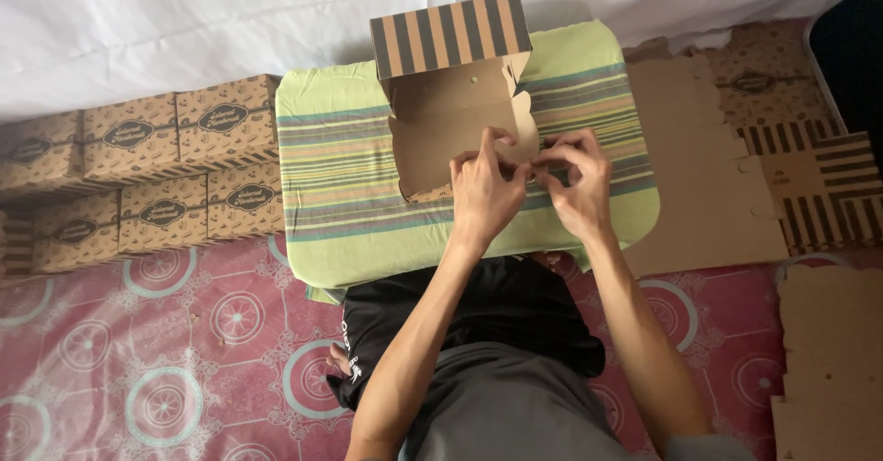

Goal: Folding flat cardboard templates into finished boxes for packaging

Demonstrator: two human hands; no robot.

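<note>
Cardboard box (pixel 455 111), open and empty, its front flap pinched by fingers of both hands (pixel 533 180).

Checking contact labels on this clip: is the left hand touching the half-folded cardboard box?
Touching. The head view shows the left hand with its fingers pinching the near flap of the cardboard box; no gap shows between them.

An open brown carton (pixel 451 116) with a striped lid stands on the striped surface (pixel 349 185). Finished brown cartons (pixel 152 171) with dark oval labels (pixel 223 118) are stacked at left. Flat carton blanks (pixel 708 176) lie at right.
</note>
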